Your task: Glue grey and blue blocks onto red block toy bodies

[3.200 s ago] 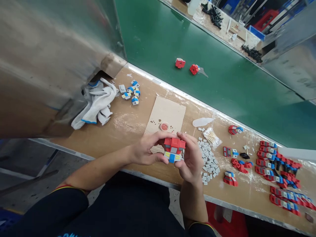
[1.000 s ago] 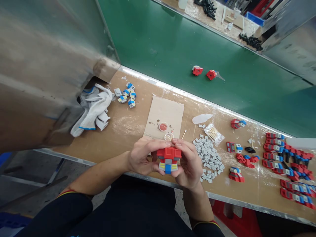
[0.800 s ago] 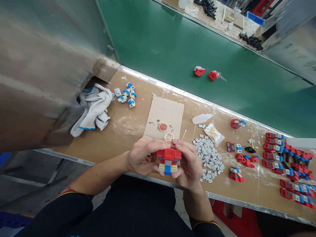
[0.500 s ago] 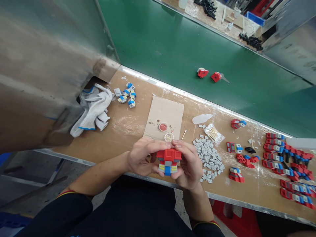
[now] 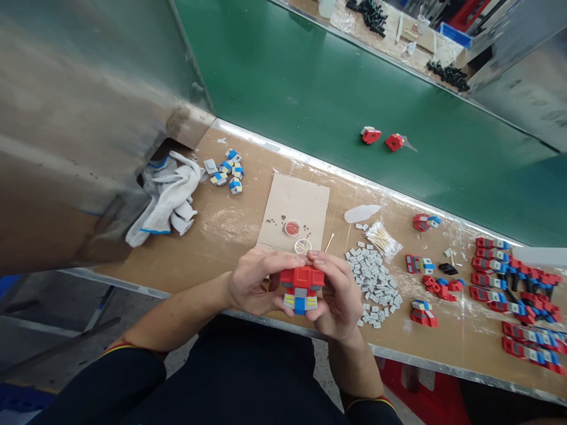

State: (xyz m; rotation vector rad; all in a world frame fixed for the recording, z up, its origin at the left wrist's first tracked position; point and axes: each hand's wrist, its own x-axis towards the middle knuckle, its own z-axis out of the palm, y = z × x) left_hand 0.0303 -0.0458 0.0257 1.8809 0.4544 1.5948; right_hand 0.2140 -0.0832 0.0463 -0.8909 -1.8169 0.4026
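Observation:
A small red toy body (image 5: 302,287) with a grey middle, a blue base and yellow stripes is held over the near edge of the wooden bench (image 5: 221,230). My left hand (image 5: 252,285) grips its left side, fingers curled over the top. My right hand (image 5: 339,292) grips its right side, thumb and fingers wrapped round it. A pile of small grey pieces (image 5: 374,284) lies just right of my right hand.
A cardboard sheet (image 5: 296,206) carries a small red-filled cap (image 5: 292,227). Cotton swabs (image 5: 383,239), white gloves (image 5: 170,192), blue-and-white parts (image 5: 225,171) and rows of red-blue parts (image 5: 509,289) lie on the bench. Two red pieces (image 5: 383,137) ride the green conveyor (image 5: 310,88).
The two red pieces on the conveyor have drifted to the right. My hands keep hold of the toy body, which sits slightly lower and squarer than 3 seconds ago.

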